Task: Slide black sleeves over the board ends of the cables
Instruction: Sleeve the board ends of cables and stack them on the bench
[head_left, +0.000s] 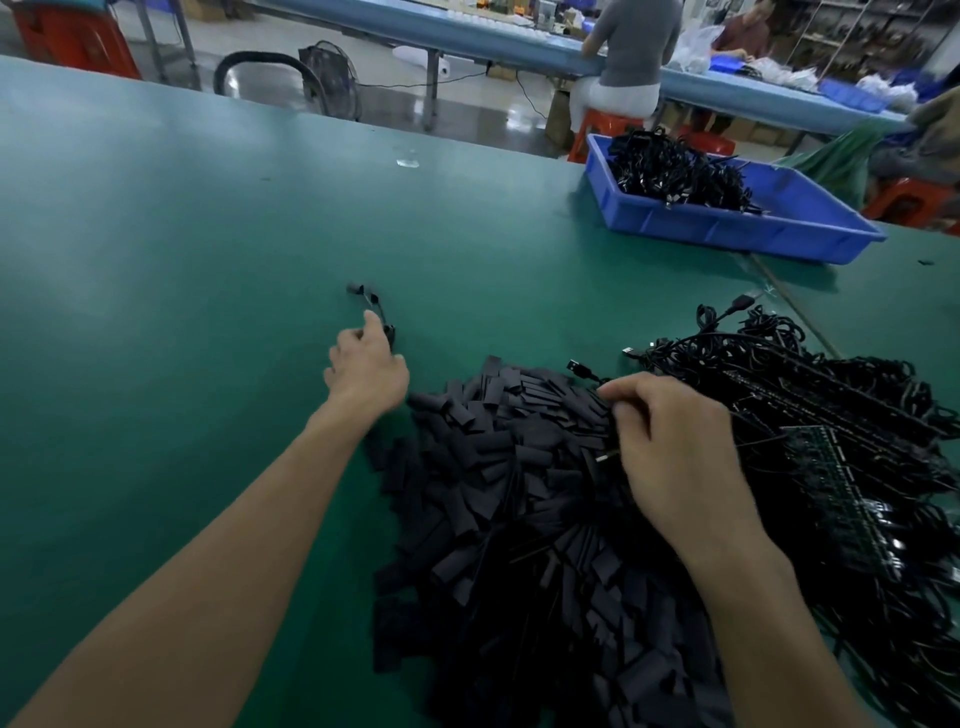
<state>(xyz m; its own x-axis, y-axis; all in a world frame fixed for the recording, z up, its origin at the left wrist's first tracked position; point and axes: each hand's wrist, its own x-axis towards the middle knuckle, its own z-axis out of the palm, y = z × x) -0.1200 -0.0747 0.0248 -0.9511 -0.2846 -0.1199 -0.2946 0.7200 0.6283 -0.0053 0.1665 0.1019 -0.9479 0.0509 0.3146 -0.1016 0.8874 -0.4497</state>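
Nearest, the pile of black sleeves (519, 493) lies on the green counter (182, 260). At the pile's far right edge the right hand (670, 457) curls round a cable (605, 458), its tip pointing left into the sleeves; this hand is the nearer. Right of the pile sprawls the cable heap (841, 415). Beyond its far left corner the left hand (363, 364) touches a small black piece (382, 317); grip unclear.
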